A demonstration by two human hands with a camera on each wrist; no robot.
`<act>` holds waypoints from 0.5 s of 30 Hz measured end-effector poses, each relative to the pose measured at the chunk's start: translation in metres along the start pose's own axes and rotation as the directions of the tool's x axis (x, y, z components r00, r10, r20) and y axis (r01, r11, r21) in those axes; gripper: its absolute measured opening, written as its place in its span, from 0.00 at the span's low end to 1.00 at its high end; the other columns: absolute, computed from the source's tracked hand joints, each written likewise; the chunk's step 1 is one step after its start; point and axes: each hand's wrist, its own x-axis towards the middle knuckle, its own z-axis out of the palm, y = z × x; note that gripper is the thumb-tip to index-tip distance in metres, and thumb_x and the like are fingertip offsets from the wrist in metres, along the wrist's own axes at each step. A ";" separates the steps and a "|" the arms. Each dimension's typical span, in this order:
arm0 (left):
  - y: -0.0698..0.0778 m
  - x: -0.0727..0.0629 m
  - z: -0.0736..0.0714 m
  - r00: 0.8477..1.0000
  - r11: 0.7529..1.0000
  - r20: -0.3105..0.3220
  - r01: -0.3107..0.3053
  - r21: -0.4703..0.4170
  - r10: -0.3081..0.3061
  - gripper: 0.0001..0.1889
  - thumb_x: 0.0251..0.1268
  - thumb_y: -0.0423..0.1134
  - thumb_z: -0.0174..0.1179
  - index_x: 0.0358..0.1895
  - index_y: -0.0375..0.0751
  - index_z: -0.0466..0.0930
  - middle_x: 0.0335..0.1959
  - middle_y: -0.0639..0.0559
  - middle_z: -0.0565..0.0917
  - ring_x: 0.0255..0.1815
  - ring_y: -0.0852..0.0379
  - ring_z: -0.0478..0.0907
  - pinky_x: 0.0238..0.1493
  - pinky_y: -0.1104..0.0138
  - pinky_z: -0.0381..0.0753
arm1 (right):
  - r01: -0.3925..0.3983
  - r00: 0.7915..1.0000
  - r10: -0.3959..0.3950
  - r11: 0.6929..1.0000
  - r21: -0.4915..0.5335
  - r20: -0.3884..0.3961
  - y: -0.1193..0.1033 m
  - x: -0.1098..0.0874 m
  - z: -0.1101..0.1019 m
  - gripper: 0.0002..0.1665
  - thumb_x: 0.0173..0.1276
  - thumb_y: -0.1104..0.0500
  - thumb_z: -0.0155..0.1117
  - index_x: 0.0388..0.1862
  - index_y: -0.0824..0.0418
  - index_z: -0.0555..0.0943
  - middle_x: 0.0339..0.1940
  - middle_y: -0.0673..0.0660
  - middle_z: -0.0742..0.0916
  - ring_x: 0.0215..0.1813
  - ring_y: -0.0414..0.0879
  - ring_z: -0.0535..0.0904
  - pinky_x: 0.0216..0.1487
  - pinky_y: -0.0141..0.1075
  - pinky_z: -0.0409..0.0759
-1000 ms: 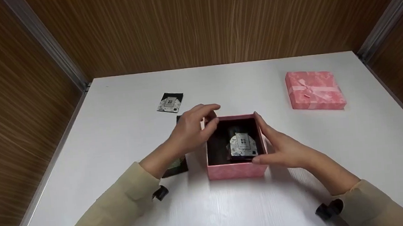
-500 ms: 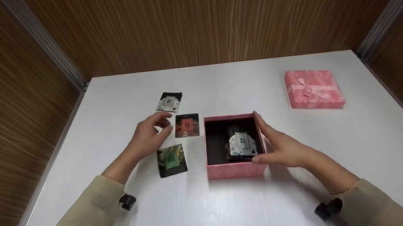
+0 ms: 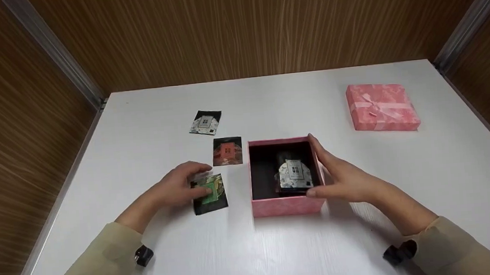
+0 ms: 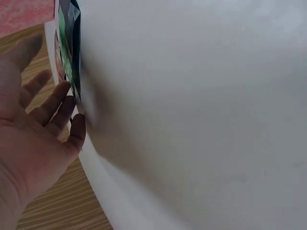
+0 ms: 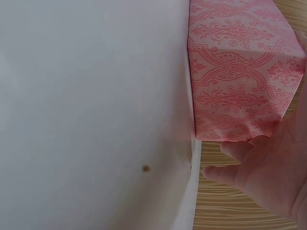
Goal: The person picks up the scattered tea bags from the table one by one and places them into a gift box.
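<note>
On the white table my left hand reaches over the left side of a green-and-black sachet, its thumb lying across the label. In the left wrist view the fingers touch or nearly touch the sachet's edge, loosely bent. My right hand holds the right side of an open pink gift box, thumb over the near rim and fingertips at the far corner. Inside, a silver-white sachet lies on top of other dark packets in the box's right part. The right wrist view shows the box's patterned pink wall.
A red-and-black sachet lies left of the box, and a silver-white and black sachet farther back. The pink lid with a ribbon bow sits at the back right. Wood-grain panels enclose the table at the back and sides.
My left hand has moved from the box to the left, then nearer me onto the green sachet. The red sachet, at first covered by the hand, now shows. My right hand stays on the box.
</note>
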 end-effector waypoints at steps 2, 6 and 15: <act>-0.003 -0.001 -0.002 0.999 0.999 0.034 -0.033 0.019 0.032 0.35 0.67 0.46 0.74 0.75 0.41 0.74 0.73 0.42 0.75 0.75 0.40 0.68 0.77 0.44 0.63 | -0.006 1.000 0.006 1.000 -0.004 0.000 0.000 0.000 -0.001 0.76 0.64 0.40 0.78 0.90 0.52 0.34 0.89 0.60 0.52 0.86 0.61 0.52 0.79 0.64 0.55; -0.007 -0.002 -0.003 0.995 0.996 0.079 -0.071 0.048 0.067 0.40 0.61 0.45 0.78 0.76 0.41 0.74 0.76 0.41 0.71 0.78 0.39 0.64 0.78 0.43 0.61 | -0.018 1.000 0.018 1.000 -0.010 0.005 0.001 0.000 -0.001 0.76 0.64 0.40 0.78 0.90 0.52 0.34 0.89 0.59 0.50 0.86 0.59 0.52 0.80 0.61 0.56; -0.013 -0.004 -0.001 0.991 0.993 0.085 -0.105 0.059 0.100 0.42 0.57 0.46 0.81 0.76 0.44 0.75 0.78 0.43 0.67 0.80 0.37 0.59 0.76 0.39 0.61 | -0.013 1.000 0.013 1.000 -0.009 0.006 0.000 0.001 -0.001 0.76 0.64 0.40 0.78 0.90 0.52 0.34 0.89 0.59 0.52 0.86 0.59 0.52 0.80 0.62 0.55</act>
